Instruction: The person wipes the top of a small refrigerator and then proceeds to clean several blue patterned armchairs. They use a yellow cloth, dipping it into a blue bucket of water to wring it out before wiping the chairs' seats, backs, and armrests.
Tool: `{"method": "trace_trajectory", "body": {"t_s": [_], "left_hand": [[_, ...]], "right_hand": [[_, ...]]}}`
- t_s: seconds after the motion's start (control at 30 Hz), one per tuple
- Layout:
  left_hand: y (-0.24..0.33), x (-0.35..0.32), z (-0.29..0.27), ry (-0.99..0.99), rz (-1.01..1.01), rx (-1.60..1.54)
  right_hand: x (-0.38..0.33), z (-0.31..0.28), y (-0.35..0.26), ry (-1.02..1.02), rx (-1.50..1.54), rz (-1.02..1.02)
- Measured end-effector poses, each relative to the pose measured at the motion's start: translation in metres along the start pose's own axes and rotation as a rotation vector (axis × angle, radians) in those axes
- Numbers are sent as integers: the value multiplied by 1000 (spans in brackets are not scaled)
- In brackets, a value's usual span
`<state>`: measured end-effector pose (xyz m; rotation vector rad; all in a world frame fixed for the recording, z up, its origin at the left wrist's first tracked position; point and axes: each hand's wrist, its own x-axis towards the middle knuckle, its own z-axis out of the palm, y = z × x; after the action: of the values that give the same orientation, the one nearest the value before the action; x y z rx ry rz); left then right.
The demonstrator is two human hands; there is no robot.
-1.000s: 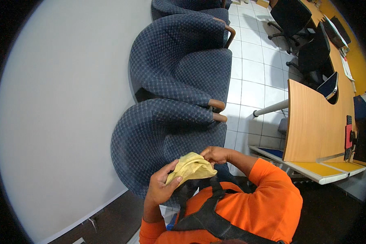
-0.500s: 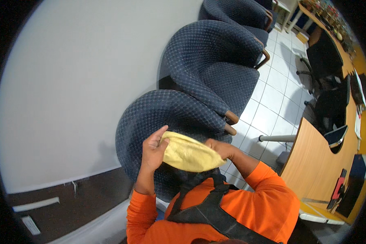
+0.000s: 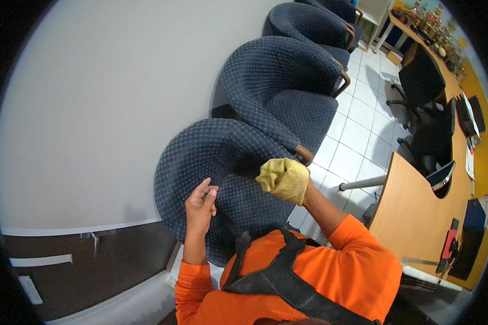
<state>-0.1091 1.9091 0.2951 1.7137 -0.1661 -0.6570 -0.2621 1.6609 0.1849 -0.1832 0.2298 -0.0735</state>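
Observation:
A yellow cloth (image 3: 287,183) covers my right hand (image 3: 309,196) down to the wrist, like a mitten. It is bunched up, with folds at its far left end, and it hides my fingers. My covered hand is over the right side of the nearest dark blue checked armchair (image 3: 200,149), just below the chair's wooden arm end. To the left, my left hand (image 3: 199,208) is above the same chair with nothing in it. Its fingers are loosely bent and apart from the cloth.
More dark blue armchairs (image 3: 279,76) stand in a row along the pale wall (image 3: 108,108). On the right, a curved wooden desk (image 3: 412,211) with a metal leg stands on white floor tiles (image 3: 358,143). Black office chairs (image 3: 422,76) are beside the desk farther back.
My left hand has let go of the cloth, which was stretched flat between both hands. The cloth is now bunched over my right hand, which has moved slightly up.

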Motion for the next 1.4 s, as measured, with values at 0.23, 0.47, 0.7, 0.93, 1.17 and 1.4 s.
{"method": "trace_trajectory", "body": {"t_s": [0.23, 0.47, 0.7, 0.93, 1.17, 1.4], "left_hand": [[-50, -20, -16, -73, -53, -79], [-119, -20, 18, -87, -271, 87], [-152, 5, 68, 27, -439, 101], [-213, 15, 68, 9, -486, 341], [-310, -8, 16, -67, -658, 500], [-327, 23, 36, -73, -550, 590]], "right_hand": [[-85, -6, 12, 401, -711, -262], [-69, -66, -11, 448, 172, -149], [-56, -47, -137, 310, -467, -170], [-81, -49, -224, 575, -944, -625], [-143, -70, -237, 234, -21, -783], [-151, -105, -298, 418, -72, -896]]}}
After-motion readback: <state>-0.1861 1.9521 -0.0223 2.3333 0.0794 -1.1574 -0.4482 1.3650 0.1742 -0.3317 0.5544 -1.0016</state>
